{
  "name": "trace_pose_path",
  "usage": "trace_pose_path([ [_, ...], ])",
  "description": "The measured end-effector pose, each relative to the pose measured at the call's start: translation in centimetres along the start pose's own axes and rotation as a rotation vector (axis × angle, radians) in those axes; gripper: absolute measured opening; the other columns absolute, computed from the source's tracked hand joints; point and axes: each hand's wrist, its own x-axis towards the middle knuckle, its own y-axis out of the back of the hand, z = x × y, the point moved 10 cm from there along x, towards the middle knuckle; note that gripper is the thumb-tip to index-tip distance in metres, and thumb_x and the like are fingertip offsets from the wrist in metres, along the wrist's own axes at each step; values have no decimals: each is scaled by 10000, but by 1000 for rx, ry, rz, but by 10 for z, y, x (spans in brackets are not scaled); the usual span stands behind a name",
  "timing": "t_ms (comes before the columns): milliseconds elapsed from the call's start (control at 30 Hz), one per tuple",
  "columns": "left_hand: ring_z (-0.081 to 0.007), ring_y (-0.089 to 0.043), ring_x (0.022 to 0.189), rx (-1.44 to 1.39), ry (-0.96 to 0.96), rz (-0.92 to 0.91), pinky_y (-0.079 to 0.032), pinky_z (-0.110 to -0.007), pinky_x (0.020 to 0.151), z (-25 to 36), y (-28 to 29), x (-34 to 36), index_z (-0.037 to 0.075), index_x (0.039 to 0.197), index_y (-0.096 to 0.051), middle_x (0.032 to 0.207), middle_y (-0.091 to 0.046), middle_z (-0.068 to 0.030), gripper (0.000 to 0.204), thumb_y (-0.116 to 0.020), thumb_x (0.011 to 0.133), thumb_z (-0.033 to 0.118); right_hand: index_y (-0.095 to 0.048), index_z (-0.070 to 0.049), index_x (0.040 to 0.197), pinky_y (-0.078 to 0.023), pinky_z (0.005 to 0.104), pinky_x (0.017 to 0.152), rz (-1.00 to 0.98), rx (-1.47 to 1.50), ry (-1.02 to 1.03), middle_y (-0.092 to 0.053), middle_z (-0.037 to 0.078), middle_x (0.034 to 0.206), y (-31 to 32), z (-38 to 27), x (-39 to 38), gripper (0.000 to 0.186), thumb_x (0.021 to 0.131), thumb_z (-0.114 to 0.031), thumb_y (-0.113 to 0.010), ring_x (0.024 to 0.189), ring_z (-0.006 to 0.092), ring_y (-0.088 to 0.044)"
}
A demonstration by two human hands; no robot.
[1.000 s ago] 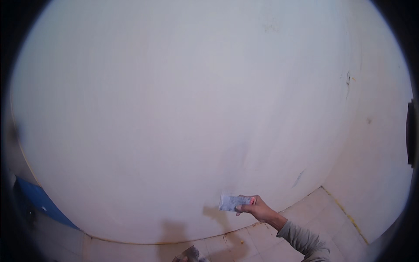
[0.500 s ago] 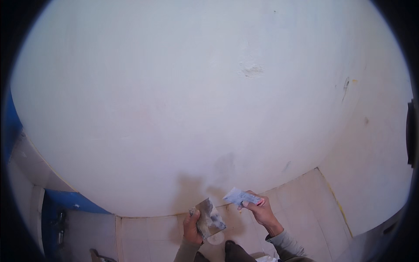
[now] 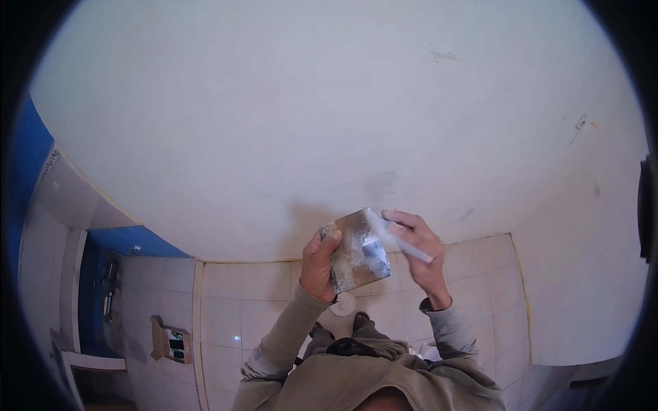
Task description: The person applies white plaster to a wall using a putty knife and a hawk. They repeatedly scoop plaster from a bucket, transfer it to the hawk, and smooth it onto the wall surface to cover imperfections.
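Plate, smeared, clasped in your left hand; scraper, blurred, pinched in your right hand. Hazard: slack pinch could drop scraper onto floor.

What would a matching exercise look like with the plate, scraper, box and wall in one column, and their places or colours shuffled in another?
1. Plate
2. Scraper
3. Box
4. Wall

A. White, filling the upper picture
B. In the right hand, blurred
C. On the floor, lower left
D. In the left hand

Pairs: 1-D, 2-B, 3-C, 4-A.
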Motion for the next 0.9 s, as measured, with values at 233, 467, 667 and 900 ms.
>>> trace_pose_path([
  [233, -142, -631, 902, 32, -259, 6, -549, -284, 771, 48, -16, -2, 11, 1175, -515, 1072, -618, -75, 246, -527, 953, 117, -653, -84, 1179, -362, 492, 1053, 66, -293, 155, -629, 141, 1220, -26, 15, -13, 332, 857, -20, -600, 1175, 330, -576],
  [467, -115, -623, 875, 233, -323, 55, -544, -271, 748, 83, 13, -1, 17, 1179, -518, 1053, -615, -51, 255, -541, 949, 122, -589, -13, 1206, -499, 374, 887, 297, 172, -338, -648, 115, 1091, -22, 72, -18, 289, 947, -135, -549, 1009, 238, -630],
  [667, -102, -606, 920, 157, -173, -35, -526, -276, 804, 73, 28, 7, 16, 1186, -526, 1047, -612, -36, 272, -540, 939, 128, -490, -3, 1253, -550, 265, 576, 180, 1016, -873, -647, 78, 999, -104, 51, 4, 370, 929, -160, -575, 804, 139, -669],
  [900, -105, -605, 919, 299, -353, -12, -517, -266, 809, 109, 46, -5, 17, 1169, -538, 1026, -622, -32, 259, -550, 930, 115, -493, -18, 1251, -367, 196, 429, 273, 935, -844, -641, 42, 923, -105, 89, -19, 374, 914, -141, -597, 659, 55, -580],
])
